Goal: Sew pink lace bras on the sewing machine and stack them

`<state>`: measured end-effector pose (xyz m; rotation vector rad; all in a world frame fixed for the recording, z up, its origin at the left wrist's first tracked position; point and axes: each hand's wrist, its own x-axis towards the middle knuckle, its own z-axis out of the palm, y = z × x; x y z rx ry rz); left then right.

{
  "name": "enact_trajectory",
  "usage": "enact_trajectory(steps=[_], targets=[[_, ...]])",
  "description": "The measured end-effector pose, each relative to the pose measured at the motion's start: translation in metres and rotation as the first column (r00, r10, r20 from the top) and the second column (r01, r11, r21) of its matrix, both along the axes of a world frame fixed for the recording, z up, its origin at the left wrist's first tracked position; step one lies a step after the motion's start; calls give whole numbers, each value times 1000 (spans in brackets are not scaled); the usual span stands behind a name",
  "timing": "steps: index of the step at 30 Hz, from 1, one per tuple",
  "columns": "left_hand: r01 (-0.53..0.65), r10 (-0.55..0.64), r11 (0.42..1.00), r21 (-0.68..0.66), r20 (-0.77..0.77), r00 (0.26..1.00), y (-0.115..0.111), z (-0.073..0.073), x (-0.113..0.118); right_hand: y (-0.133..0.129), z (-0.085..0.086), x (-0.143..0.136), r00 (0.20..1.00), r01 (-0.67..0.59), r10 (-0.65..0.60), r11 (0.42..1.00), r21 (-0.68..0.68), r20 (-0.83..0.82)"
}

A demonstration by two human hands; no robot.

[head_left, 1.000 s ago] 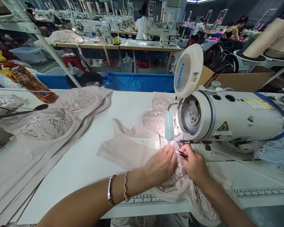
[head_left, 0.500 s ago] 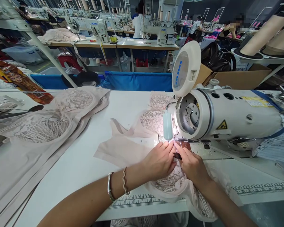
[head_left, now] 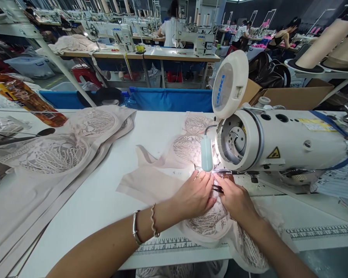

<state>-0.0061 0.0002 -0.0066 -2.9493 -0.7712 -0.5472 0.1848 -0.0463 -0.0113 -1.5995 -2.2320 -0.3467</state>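
Observation:
A pale pink lace bra [head_left: 207, 224] lies under the sewing machine [head_left: 295, 139] and drapes over the table's front edge. My left hand [head_left: 195, 195] presses its fingertips together on the fabric just below the needle area. Close beside it, my right hand [head_left: 236, 199] has thumb and finger pinched at the same spot. Tucked in that hand, a dark two-pronged tool [head_left: 217, 188] pokes out toward the left; whether it is snips or tweezers is unclear. The small lamp [head_left: 206, 154] lights the seam. The needle and presser foot are mostly hidden.
More lace bras [head_left: 58, 154] are heaped at the left. A printed ruler [head_left: 179, 245] runs along the table's front edge. Behind stand a blue cloth bin [head_left: 171, 99], a cardboard box [head_left: 298, 98] and large thread cones [head_left: 321, 44]. Other people sit at machines farther back.
My hands and the fabric hold nearly the same place. The whole view has shifted very slightly to the right. A person at the back right has a changed posture.

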Motion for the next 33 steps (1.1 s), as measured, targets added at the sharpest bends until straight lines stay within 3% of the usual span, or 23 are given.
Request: enact_trajectory(steps=[10,15,21,29,33], targets=[[-27,28,999,32,-16,999,1,-1,1,2,4,3,998,-2,-2,998,-57,-56],[139,-121,981,135,-132,984,-8,9,2,-2,12,11,981,-16,-13,988,-152,-194],[121,-121,993,-4,-106,987,-5,12,-2,1,12,16,982,-82,51,983,-166,-182],[206,-208,969,-139,4,978,28,22,-16,20,14,5,998,1,-10,988,-152,-58],[174,-178,973,-150,-13,984,27,26,-17,6,27,5,997,57,-61,994,-96,-38]])
